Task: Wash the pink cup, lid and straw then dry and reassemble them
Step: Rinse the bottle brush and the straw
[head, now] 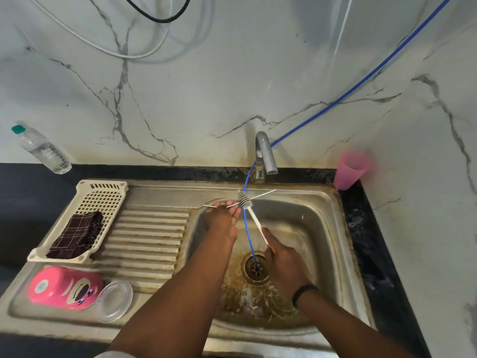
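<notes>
Your left hand (pixel 222 221), at frame centre, holds a thin, clear straw (pixel 263 194) across its fingers (pixel 233 206); the straw runs slantwise toward the upper right, over the sink's back rim. How tightly the fingers curl round it cannot be told. Your right hand (pixel 283 264) grips the white handle of a slender brush (pixel 246 201), whose grey bristled head lies against the straw just beyond the left fingertips. A black band circles the right wrist.

Both hands are over the basin of a stainless-steel sink (pixel 333 244), dull and brown-stained around the round perforated drain (pixel 255 267). A blue hose (pixel 361 81) comes down from the upper right of the frame, passes the grey metal tap (pixel 264 156) and ends in the drain.

Left of the basin lies the ribbed draining board. At lower left on it the pink cup (pixel 64 286), glossy and printed with a cartoon face, lies on its side, with a clear round lid (pixel 114 301) touching it on the right. Above them a cream plastic lattice tray (pixel 103 197) holds a folded dark checked cloth (pixel 77 235).

The table (pixel 25 202) is dark stone; the wall is white marble-patterned tile with grey veins. A clear plastic bottle (pixel 41 149) with a teal cap stands at far left, and a translucent pink tumbler (pixel 349 170) at right in the corner.
</notes>
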